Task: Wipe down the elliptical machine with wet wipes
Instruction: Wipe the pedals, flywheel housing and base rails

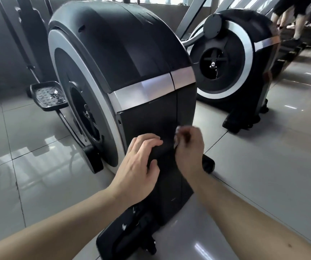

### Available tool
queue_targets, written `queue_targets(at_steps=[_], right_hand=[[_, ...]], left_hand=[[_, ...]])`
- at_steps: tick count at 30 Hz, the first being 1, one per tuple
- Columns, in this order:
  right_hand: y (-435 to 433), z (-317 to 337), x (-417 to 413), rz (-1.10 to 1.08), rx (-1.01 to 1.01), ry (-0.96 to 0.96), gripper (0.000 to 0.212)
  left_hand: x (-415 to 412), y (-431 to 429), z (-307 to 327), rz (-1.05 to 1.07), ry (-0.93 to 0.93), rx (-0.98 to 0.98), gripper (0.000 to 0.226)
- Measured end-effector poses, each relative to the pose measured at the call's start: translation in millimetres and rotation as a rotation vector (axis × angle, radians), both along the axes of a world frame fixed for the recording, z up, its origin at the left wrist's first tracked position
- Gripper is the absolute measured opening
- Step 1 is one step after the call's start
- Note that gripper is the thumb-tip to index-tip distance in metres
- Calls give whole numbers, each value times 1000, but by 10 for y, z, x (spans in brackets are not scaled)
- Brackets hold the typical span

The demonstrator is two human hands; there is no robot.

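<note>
Wiping low on the elliptical machine (124, 53) — rear panel, right edge.
My right hand (188, 145) pinches a blurred wet wipe (177, 130) there; my left hand (139, 166) rests relaxed beside it — glossy tiled floor (263, 166), second machine (226, 59) behind.

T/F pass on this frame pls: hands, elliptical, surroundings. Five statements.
1. Both hands are at the near elliptical's dark lower panel. True.
2. The left hand holds a spray bottle. False: it rests bare on the panel.
3. The right hand lies flat and open. False: its fingers curl round a pale wipe, blurred.
4. A second elliptical stands to the right. True.
5. The pedal shows right of the near elliptical. False: it shows on the left.
</note>
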State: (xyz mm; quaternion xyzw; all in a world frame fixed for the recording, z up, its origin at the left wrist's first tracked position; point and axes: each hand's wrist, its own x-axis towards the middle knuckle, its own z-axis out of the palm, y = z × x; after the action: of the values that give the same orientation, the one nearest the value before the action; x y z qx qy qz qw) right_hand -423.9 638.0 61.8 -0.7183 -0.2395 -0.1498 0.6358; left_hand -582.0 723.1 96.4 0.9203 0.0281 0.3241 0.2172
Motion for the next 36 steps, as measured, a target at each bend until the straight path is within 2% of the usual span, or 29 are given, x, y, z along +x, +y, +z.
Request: queue_targets(at_steps=[3,6,9,12,14,17,20,21,23,25,29,36], right_hand=[[105,478,342,-122,193,95,14],[160,692,419,-121,334,77,11],[109,374,408,-128,293,187,4],[-57,-49,504,-125,143,422,11],[-109,-96,545,-117,86,508,11],[-6,141,576,-74,271,551,17],[88,375,566,-26,553,547,9],[88,392,528,-1,584,530,9],[64,269,427,27,525,464,8],[1,2,347,49,365,434,7],[-215,-512,319,-58,78,391,10],[-381,-1017,137,-83,56,638,15]], left_hand=[[40,-60,-20,-8,56,-9,48],[57,-83,-85,-49,129,-20,48],[67,-58,-151,-62,201,-12,48],[80,-44,-220,-72,241,13,44],[83,-52,-263,-77,266,25,42],[98,-44,-329,-76,294,60,41],[122,-39,-371,-64,321,79,41],[136,-37,-388,-60,325,93,40],[167,-24,-426,-64,336,152,41],[206,-7,-459,-68,346,249,43],[368,-34,-474,-60,393,449,47],[467,-117,-557,19,446,639,56]])
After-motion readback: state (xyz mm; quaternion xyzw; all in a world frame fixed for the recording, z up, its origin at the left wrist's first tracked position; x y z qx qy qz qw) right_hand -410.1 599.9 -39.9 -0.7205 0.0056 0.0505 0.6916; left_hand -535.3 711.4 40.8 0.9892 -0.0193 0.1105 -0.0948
